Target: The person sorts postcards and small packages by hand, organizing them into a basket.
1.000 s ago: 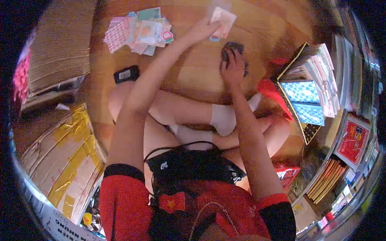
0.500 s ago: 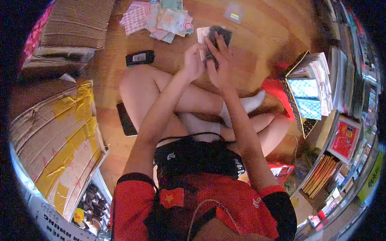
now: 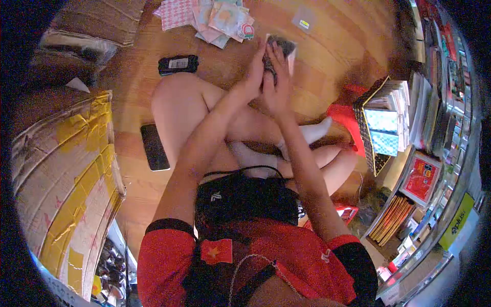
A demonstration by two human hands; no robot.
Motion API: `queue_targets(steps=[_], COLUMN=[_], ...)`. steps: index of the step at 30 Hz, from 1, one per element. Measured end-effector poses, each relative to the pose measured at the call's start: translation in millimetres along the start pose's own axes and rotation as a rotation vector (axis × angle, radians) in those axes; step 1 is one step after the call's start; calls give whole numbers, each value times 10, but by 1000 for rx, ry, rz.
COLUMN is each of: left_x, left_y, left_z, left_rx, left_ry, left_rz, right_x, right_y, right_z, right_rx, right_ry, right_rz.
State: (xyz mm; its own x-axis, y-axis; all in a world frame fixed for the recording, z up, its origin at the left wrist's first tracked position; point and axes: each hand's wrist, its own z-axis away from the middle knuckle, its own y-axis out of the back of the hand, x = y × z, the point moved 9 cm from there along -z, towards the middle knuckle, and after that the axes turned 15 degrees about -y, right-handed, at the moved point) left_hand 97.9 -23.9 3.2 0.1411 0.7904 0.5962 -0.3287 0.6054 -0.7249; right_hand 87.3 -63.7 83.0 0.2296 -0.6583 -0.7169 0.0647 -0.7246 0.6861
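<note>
In front of my crossed legs, a small flat booklet-like item (image 3: 291, 60) with pale edges lies near the floor. Partly covering it is a crumpled dark grey cloth (image 3: 281, 43). My right hand (image 3: 277, 87) presses on the cloth with its fingers stretched over it. Held edge-on along the left side of the item is my left hand (image 3: 255, 74), its fingers close together; its grip is partly hidden. Beyond, several patterned paper packets (image 3: 225, 21) lie in a loose pile. A small clear packet (image 3: 304, 21) with a yellow label sits farther off.
A black labelled pack (image 3: 178, 64) and a phone (image 3: 155, 148) lie left of my legs. Taped cardboard (image 3: 71, 179) stands at the left. To the right are a box of papers (image 3: 382, 133), a red bag (image 3: 343, 120) and a crowded shelf (image 3: 422, 176).
My right hand and the cloth have shifted slightly over the item. My left hand has moved up and flattened along its side. The whole view has turned a little.
</note>
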Motion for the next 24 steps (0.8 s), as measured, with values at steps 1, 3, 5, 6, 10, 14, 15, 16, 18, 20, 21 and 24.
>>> queue_targets(steps=[1, 3, 5, 6, 10, 14, 15, 16, 18, 20, 21, 24], left_x=[37, 32, 3, -8, -86, 73, 189, 243, 168, 27, 179, 6], left_y=[-30, -132, -229, -233, -173, 1, 23, -89, -179, -318, -556, -146], left_z=[27, 60, 32, 12, -133, -86, 21, 134, 89, -18, 141, -49], left_rx=[-2, -43, -96, -121, -207, -49, 46, 46, -32, -328, -593, -82], left_ry=[-34, -33, -36, -65, -107, -63, -82, -29, -42, 17, 152, -39], left_rz=[56, 132, 154, 160, 231, 132, 22, 94, 319, 742, 983, 252], right_x=[-55, -122, -132, -94, 223, -149, -194, -228, -325, -220, -190, 52], right_y=[33, 105, 162, 266, 293, -42, -62, -31, 60, 165, 202, 226], right_z=[-51, -219, -376, -429, -318, 26, -8, -67, -223, -376, -438, -348], right_rx=[-33, -41, 18, 136, 195, 32, -9, -47, -81, 9, 54, 183], right_ry=[63, 140, 173, 84, -308, 11, 63, 114, 203, 174, 161, -26], right_rz=[34, 103, 284, 127, -225, -10, 24, 58, 141, 117, 105, -28])
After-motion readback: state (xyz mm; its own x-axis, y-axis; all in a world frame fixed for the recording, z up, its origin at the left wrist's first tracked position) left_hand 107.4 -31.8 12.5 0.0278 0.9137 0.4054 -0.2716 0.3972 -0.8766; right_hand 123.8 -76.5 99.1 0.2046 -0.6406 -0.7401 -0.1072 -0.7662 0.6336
